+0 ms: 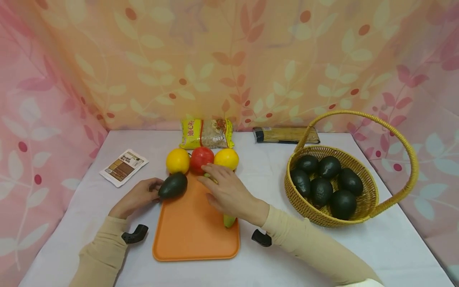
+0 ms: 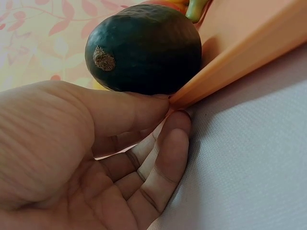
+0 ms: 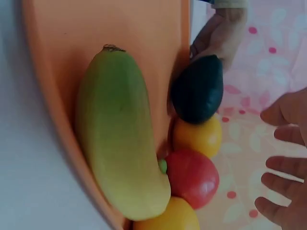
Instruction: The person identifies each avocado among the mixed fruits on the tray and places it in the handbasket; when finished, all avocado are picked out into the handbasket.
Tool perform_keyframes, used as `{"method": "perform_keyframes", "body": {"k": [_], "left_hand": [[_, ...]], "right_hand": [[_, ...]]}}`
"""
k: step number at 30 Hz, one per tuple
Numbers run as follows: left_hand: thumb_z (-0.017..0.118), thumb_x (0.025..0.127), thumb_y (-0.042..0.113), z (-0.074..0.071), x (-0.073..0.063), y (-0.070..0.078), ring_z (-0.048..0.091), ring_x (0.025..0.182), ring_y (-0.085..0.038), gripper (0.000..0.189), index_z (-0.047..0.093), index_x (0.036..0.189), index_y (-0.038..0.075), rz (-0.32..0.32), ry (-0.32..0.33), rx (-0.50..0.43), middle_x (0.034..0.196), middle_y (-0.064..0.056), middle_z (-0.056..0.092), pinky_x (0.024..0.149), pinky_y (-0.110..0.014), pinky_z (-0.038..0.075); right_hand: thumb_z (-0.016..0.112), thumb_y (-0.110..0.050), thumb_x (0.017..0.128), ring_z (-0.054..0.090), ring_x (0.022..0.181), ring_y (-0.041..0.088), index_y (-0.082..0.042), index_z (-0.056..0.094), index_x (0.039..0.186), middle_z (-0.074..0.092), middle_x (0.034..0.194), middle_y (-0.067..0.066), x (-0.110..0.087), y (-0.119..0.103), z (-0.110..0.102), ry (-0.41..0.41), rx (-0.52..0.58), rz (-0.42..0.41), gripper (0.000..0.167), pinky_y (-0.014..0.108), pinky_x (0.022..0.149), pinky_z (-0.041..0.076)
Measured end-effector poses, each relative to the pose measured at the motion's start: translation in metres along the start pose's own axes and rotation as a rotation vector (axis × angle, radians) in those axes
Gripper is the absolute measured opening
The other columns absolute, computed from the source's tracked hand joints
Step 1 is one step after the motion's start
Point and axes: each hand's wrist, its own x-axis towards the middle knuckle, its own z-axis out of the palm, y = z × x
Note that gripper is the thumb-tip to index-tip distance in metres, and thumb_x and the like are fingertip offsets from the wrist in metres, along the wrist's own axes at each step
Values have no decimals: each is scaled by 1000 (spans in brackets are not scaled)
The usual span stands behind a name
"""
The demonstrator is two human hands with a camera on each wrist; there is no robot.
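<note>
My left hand (image 1: 140, 195) pinches the left rim of an orange tray (image 1: 195, 239) between thumb and fingertips, as the left wrist view shows. A dark green avocado (image 1: 173, 185) lies on that side of the tray, just above the thumb. My right hand (image 1: 233, 195) hovers palm down over the tray's right side with fingers spread and extended. Beneath it lies a green-yellow banana (image 3: 120, 129), mostly hidden by the hand in the head view. At the tray's far end sit a red round fruit (image 1: 201, 159) and two yellow round fruits (image 1: 177, 161).
A wicker basket (image 1: 294, 199) with a tall handle stands at the right, holding several avocados (image 1: 321, 191). Behind the tray lie a yellow food bag (image 1: 206, 133) and a pack of thin sticks (image 1: 287, 135). A white-and-brown packet (image 1: 123, 167) lies at the left.
</note>
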Motion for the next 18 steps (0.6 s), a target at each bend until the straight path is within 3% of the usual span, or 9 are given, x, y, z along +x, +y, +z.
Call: {"method": "perform_keyframes", "body": {"k": [6, 11, 18], "left_hand": [[59, 85, 3, -1, 0, 0, 59, 82, -16, 42, 54, 125, -9, 2, -2, 1, 99, -15, 68, 70, -25, 51], [58, 86, 4, -2, 2, 0, 60, 85, -17, 41, 55, 125, -8, -21, -4, 13, 101, -16, 68, 72, -26, 52], [55, 88, 3, 0, 0, 0, 61, 87, -18, 40, 53, 126, -10, -31, -16, 2, 104, -19, 67, 73, -26, 52]], "right_hand": [[66, -28, 90, 39, 142, 27, -15, 52, 137, 46, 150, 10, 21, -12, 18, -143, -9, -89, 50, 42, 115, 35], [63, -36, 93, 32, 147, 27, -17, 47, 144, 38, 156, 7, 29, -24, 32, -246, -84, -126, 56, 42, 118, 31], [60, -45, 92, 29, 149, 25, -23, 42, 148, 33, 159, 3, 37, -32, 46, -264, -216, -153, 63, 42, 119, 28]]}}
